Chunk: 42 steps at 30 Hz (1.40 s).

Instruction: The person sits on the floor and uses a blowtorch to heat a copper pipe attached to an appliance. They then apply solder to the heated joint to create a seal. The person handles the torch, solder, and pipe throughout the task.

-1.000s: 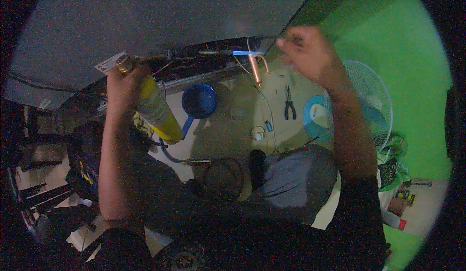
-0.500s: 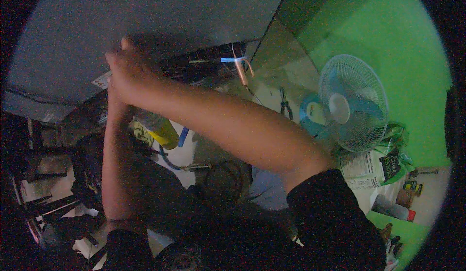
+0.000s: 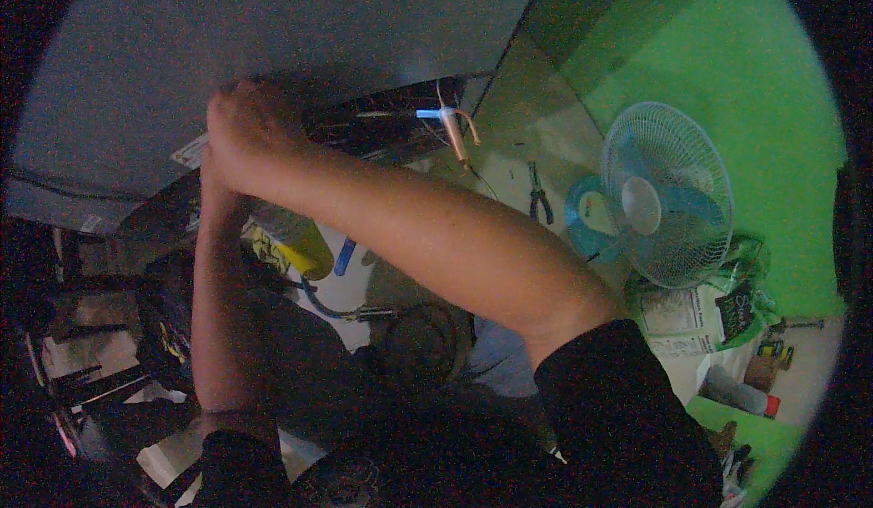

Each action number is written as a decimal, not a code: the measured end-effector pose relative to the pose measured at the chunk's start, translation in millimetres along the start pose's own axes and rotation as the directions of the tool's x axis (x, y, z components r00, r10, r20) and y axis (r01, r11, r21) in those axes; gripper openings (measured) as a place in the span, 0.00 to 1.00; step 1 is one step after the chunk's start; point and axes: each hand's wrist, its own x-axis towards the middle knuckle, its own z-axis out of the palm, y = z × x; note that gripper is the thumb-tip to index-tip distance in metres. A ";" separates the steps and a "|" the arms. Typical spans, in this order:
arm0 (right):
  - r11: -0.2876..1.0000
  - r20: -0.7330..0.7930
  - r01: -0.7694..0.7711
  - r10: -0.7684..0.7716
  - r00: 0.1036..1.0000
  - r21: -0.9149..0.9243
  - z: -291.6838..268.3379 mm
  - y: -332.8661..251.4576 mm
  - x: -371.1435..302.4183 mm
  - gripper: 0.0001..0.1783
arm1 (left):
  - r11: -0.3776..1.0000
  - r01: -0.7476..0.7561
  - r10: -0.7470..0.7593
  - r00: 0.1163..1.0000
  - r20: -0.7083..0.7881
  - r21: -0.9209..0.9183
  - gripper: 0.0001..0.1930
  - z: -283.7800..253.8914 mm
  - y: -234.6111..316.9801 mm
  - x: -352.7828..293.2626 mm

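Reaching far to the upper left, my right hand (image 3: pixel 250 130) is closed at the lower edge of a large grey panel (image 3: pixel 364 26); what its curled fingers hold is hidden. My left hand (image 3: pixel 216 181) comes up from below and meets it, its fingers covered by the right hand. A white label or card (image 3: pixel 189 151) shows beside both hands. To the right of them, a copper tube piece (image 3: pixel 452 135) with a thin curved branch and a strip of blue tape hangs near the dark opening under the panel.
Black-handled pliers (image 3: pixel 540 201) lie on the floor, near a standing fan (image 3: pixel 668 197) and a blue disc (image 3: pixel 591 212). Below my right forearm are a yellow cylinder (image 3: pixel 309 255), a blue item (image 3: pixel 345 257) and a hose (image 3: pixel 341 312). A red-capped bottle (image 3: pixel 741 392) lies at right by a green wall.
My right hand has turned slightly, and the finger that stuck up is now curled in. Both arms stay nearly in place; the view has shifted a little.
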 end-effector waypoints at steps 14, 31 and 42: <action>0.997 0.075 -0.070 0.068 0.995 0.034 -4.7 8.9 0.9 0.10 | 1.000 0.003 -0.003 1.000 0.005 -0.002 0.12 7.9 -13.6 9.1; 0.994 0.127 -0.078 0.069 0.989 0.073 2.9 8.4 1.0 0.12 | 0.995 -0.044 0.042 0.999 -0.024 -0.094 0.14 7.8 -36.8 22.8; 0.901 0.058 -0.290 0.287 0.956 0.322 -211.3 134.2 -175.2 0.08 | 0.985 0.033 -0.033 0.999 -0.002 0.171 0.16 -5.2 -4.7 -2.2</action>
